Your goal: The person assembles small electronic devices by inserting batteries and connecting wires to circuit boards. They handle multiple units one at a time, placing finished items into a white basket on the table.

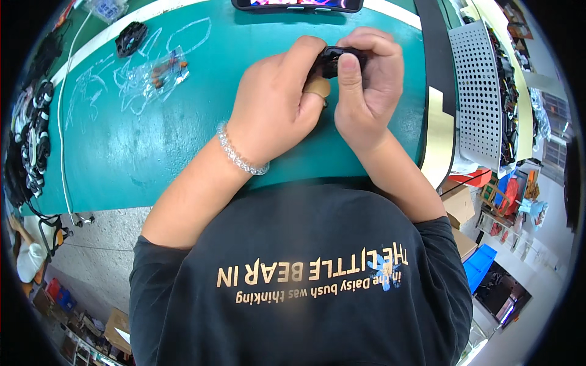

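Both my hands meet over the green work mat [201,146], near its far right part. Between them is a small, glossy black bundle [331,61] that looks like a coiled cable; the fingers cover much of it. My left hand [268,100], with a tan finger cot [318,87] on the thumb and a clear bead bracelet [235,152] at the wrist, grips its left side. My right hand [373,91] is closed on the other side, thumb pressed against the front and fingers curled behind.
A black coil [131,39] and a clear plastic bag with small brown pieces [165,73] lie at the far left. A phone [296,5] stands at the back. Dark cables [38,134] hang over the left edge. A white perforated basket [478,91] is at right.
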Available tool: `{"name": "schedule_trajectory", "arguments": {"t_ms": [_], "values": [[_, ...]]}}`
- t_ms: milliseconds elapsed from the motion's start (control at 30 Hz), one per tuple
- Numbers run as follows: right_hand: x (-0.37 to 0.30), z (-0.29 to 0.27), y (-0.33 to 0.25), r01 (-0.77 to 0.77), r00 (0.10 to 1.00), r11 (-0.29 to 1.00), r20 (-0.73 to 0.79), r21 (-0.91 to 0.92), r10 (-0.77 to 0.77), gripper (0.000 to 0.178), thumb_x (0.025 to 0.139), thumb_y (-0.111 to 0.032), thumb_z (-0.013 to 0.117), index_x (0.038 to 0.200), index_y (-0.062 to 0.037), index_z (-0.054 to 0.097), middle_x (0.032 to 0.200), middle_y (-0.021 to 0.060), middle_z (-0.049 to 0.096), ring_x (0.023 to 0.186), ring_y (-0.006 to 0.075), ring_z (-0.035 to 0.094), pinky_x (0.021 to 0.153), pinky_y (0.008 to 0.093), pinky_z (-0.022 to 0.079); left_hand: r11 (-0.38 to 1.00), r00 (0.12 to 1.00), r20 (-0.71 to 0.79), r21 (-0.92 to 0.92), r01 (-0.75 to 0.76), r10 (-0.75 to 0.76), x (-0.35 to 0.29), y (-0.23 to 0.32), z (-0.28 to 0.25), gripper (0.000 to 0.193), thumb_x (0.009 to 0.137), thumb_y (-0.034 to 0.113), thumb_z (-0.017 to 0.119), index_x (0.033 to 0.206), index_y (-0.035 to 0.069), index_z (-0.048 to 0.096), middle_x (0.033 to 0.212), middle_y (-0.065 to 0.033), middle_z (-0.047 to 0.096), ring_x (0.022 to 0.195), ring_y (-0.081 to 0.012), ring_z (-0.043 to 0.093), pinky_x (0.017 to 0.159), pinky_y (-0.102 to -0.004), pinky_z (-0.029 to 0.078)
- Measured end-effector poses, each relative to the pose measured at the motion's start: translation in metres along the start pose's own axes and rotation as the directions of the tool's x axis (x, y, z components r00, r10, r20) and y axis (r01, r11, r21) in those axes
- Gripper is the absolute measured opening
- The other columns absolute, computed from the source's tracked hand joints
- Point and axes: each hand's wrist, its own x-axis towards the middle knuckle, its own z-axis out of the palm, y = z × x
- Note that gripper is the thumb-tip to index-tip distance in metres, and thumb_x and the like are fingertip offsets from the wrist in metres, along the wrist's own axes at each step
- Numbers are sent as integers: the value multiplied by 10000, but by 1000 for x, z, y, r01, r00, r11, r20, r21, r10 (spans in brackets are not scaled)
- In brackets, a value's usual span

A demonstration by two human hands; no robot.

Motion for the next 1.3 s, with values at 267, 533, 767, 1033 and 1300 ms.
{"name": "schedule_trajectory", "arguments": {"t_ms": [267,533,767,1033,1300], "values": [[7,-15,-5,85,985,990,161,-109,-66,251,899,-222,591,957,19,552,864,112,568,743,198,539,648,273,449,991,990,-54,12,-133,133,3,2,0,344,681,-41,548,1016,28,506,668,-123,544,586,-304,537,520,-382,428],[19,-31,-17,147,941,979,324,-140,-95,231,840,-190,655,915,9,563,832,109,578,725,231,560,617,294,462,986,987,39,-54,-155,158,2,-4,-6,413,659,-62,557,1061,26,522,747,-128,575,623,-315,548,557,-377,450],[20,-46,-31,205,875,874,483,-440,39,210,750,-110,691,899,-28,568,841,90,591,719,275,586,592,335,478,976,963,206,92,-197,175,9,-2,-13,378,679,-37,578,1037,63,512,758,-124,574,640,-333,548,534,-412,423],[15,-53,-37,195,823,817,543,-542,164,135,786,-107,639,848,-36,542,791,92,552,696,298,568,584,383,460,970,945,310,180,-166,105,7,-1,-10,283,709,16,586,971,91,507,715,-106,577,617,-329,554,524,-416,422],[4,-55,-28,72,823,859,517,-506,235,88,811,-92,603,833,-30,544,776,103,551,677,318,547,575,397,439,974,918,396,209,-88,-2,4,-1,-7,342,658,-67,499,985,28,525,738,-150,588,667,-345,571,567,-403,440]]}}
